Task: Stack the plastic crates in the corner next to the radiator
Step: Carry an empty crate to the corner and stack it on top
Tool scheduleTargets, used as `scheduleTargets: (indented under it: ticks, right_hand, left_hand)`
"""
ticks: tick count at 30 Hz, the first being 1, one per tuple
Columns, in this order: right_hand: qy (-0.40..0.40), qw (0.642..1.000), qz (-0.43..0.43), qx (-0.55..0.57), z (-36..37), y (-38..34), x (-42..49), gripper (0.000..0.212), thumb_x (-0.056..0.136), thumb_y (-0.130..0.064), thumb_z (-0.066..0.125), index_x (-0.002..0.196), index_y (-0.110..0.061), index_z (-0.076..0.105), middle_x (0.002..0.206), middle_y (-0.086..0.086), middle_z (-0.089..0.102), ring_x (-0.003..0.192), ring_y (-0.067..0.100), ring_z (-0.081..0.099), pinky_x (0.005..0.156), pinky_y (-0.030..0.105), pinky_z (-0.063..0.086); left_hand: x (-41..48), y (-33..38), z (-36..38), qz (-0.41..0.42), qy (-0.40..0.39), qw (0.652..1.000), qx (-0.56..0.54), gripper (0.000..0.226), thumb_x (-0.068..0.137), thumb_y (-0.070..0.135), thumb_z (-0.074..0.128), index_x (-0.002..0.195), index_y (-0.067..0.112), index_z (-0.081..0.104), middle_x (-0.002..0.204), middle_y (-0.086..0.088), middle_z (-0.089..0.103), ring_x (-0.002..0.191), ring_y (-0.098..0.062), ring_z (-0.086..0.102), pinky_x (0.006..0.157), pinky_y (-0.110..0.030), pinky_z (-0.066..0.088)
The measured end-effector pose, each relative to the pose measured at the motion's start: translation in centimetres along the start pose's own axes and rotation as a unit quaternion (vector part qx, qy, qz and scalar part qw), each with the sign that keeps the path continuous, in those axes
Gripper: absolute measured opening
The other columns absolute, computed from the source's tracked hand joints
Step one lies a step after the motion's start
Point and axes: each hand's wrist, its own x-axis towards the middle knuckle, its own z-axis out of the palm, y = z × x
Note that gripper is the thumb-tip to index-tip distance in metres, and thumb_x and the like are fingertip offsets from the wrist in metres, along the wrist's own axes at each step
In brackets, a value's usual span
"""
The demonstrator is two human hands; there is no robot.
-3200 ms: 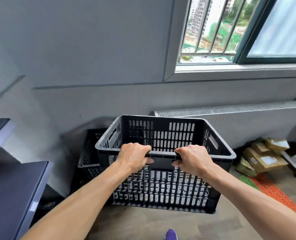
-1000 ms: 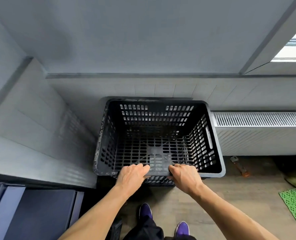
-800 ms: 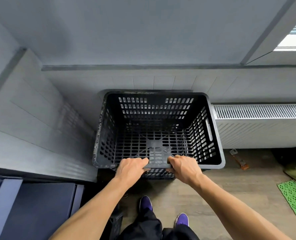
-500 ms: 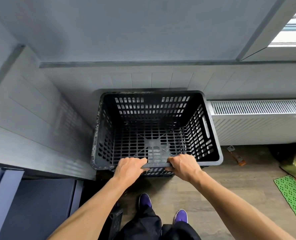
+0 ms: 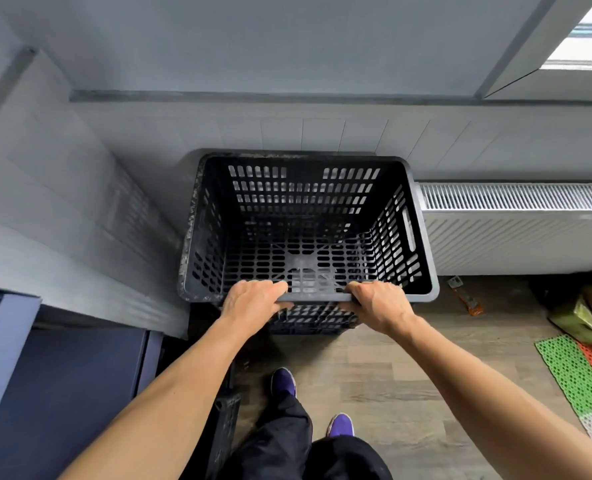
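A black perforated plastic crate (image 5: 308,188) sits in the corner against the wall, its right side beside the white radiator (image 5: 516,230). It rests on top of another black crate (image 5: 308,322), of which only a strip shows under the near rim. My left hand (image 5: 253,301) and my right hand (image 5: 379,303) both grip the top crate's near rim, a short gap between them. The crate is empty.
A dark blue cabinet (image 5: 55,393) stands at the left, with a dark object (image 5: 227,427) on the floor beside my legs. Green and orange mats (image 5: 578,372) and cardboard parcels (image 5: 585,317) lie at the right. A small orange tool (image 5: 465,299) lies under the radiator.
Since 3.2 s ago the crate has been carried from in front of the radiator into the corner, onto the other crate. Over the last second it barely shifts; both hands keep their grip.
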Motion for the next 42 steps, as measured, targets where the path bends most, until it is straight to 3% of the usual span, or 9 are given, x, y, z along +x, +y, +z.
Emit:
scheduleTargets:
  ticks: [6,15,18,20,22,26,32,36,42]
  right_hand:
    - [0.014,1.000,-0.015,0.005,0.3,0.7,-0.5,0.037,0.093,-0.054,0.051,0.108,-0.021,0.060,0.097,0.000,0.070,0.091,0.025,0.066,0.079,0.039,0.052]
    - [-0.004,0.999,-0.024,0.023,0.2,3.9,-3.1,0.040,0.097,-0.047,0.046,0.128,-0.022,0.050,0.116,0.006,0.062,0.106,0.031,0.058,0.090,0.045,0.044]
    - [-0.031,0.997,-0.063,0.041,0.0,4.6,-2.7,0.039,0.100,-0.048,0.036,0.119,-0.017,0.050,0.109,0.007,0.063,0.101,0.031,0.059,0.087,0.045,0.044]
    - [-0.029,0.994,-0.096,0.044,-0.1,5.1,-2.4,0.039,0.101,-0.049,0.032,0.111,-0.015,0.050,0.102,0.008,0.063,0.096,0.032,0.061,0.082,0.046,0.047]
    - [-0.019,0.992,-0.111,0.049,0.1,5.6,-2.4,0.040,0.102,-0.049,0.032,0.109,-0.015,0.050,0.103,0.009,0.063,0.097,0.033,0.061,0.078,0.044,0.047]
    - [-0.012,0.992,-0.116,0.047,0.4,5.8,-2.1,0.039,0.101,-0.050,0.031,0.103,-0.016,0.050,0.104,0.009,0.065,0.097,0.032,0.062,0.073,0.040,0.042]
    - [0.058,0.990,-0.129,0.015,0.9,5.9,-2.1,0.044,0.100,-0.053,0.023,0.104,-0.019,0.050,0.099,0.006,0.062,0.094,0.031,0.061,0.081,0.045,0.048]
    - [0.068,0.989,-0.126,0.028,0.5,6.5,-1.1,0.047,0.100,-0.058,0.021,0.107,-0.022,0.051,0.100,0.002,0.060,0.092,0.025,0.060,0.070,0.038,0.046]
    - [0.057,0.997,-0.047,-0.025,1.3,5.3,-0.9,0.052,0.086,-0.076,0.040,0.091,-0.026,0.053,0.066,-0.006,0.055,0.064,0.022,0.059,0.057,0.033,0.045]
  left_hand:
    - [-0.7,1.4,0.4,-0.115,-0.019,0.993,-0.019,0.041,0.095,0.054,0.047,0.129,0.030,0.050,0.117,0.001,0.061,0.109,-0.025,0.055,0.091,-0.040,0.038]
    - [-2.7,4.1,0.8,-0.153,-0.007,0.987,-0.059,0.051,0.100,0.047,0.039,0.147,0.027,0.033,0.146,-0.002,0.040,0.139,-0.024,0.030,0.116,-0.051,0.011]
    - [-2.0,6.6,1.6,-0.142,0.009,0.989,-0.043,0.057,0.098,0.052,0.042,0.145,0.023,0.031,0.145,-0.007,0.037,0.138,-0.028,0.027,0.115,-0.055,0.007]
    - [-0.8,8.0,1.7,-0.147,0.015,0.988,-0.036,0.055,0.094,0.057,0.043,0.138,0.025,0.036,0.134,-0.007,0.042,0.126,-0.032,0.035,0.111,-0.056,0.014]
    - [0.3,8.7,1.7,-0.164,0.026,0.985,-0.041,0.051,0.092,0.061,0.046,0.131,0.029,0.042,0.122,-0.005,0.045,0.115,-0.031,0.039,0.106,-0.054,0.020]
    - [0.7,8.0,2.0,-0.156,0.031,0.986,-0.058,0.047,0.090,0.058,0.053,0.131,0.037,0.043,0.119,0.001,0.046,0.113,-0.028,0.038,0.102,-0.049,0.020]
    - [1.2,7.8,2.5,-0.140,0.047,0.988,-0.036,0.055,0.085,0.039,0.071,0.132,0.038,0.042,0.127,0.004,0.042,0.119,-0.026,0.035,0.100,-0.046,0.020]
    - [2.2,6.8,2.2,-0.129,0.061,0.989,-0.045,0.051,0.087,0.031,0.068,0.131,0.037,0.042,0.128,0.003,0.042,0.119,-0.027,0.034,0.099,-0.046,0.019]
    - [1.9,6.4,3.2,-0.141,0.085,0.986,-0.017,0.032,0.089,0.017,0.063,0.114,0.034,0.051,0.100,0.003,0.052,0.094,-0.025,0.040,0.083,-0.043,0.025]
